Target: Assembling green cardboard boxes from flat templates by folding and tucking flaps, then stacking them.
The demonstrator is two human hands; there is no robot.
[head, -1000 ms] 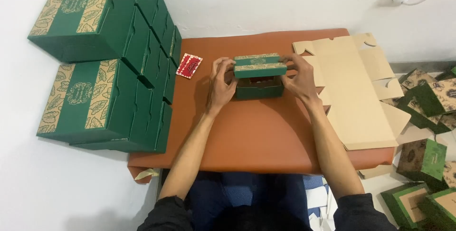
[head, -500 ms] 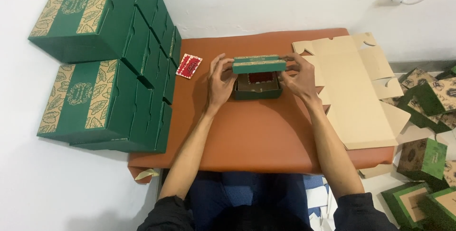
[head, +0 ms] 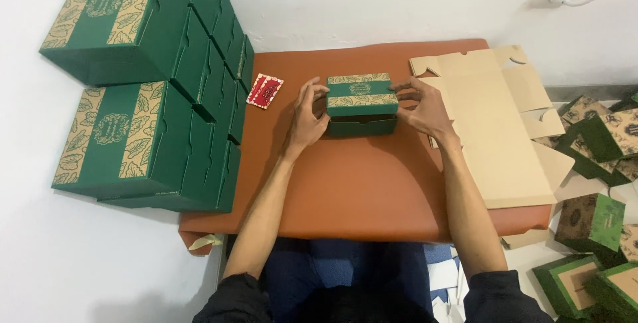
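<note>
A small green box (head: 361, 105) with a tan leaf-patterned lid stands in the middle of the brown table (head: 359, 190). My left hand (head: 307, 115) grips its left end and my right hand (head: 423, 106) grips its right end. The lid is nearly down over the base, with a thin dark gap still showing along the front.
Finished green boxes (head: 143, 90) are stacked in two tiers along the table's left side. A small red card (head: 264, 90) lies beside them. Flat tan cardboard blanks (head: 495, 123) lie on the right. More green boxes and lids (head: 595, 216) are scattered on the floor at right.
The box's lid has swung down from half open to almost shut. Both hands have stayed at the box's ends.
</note>
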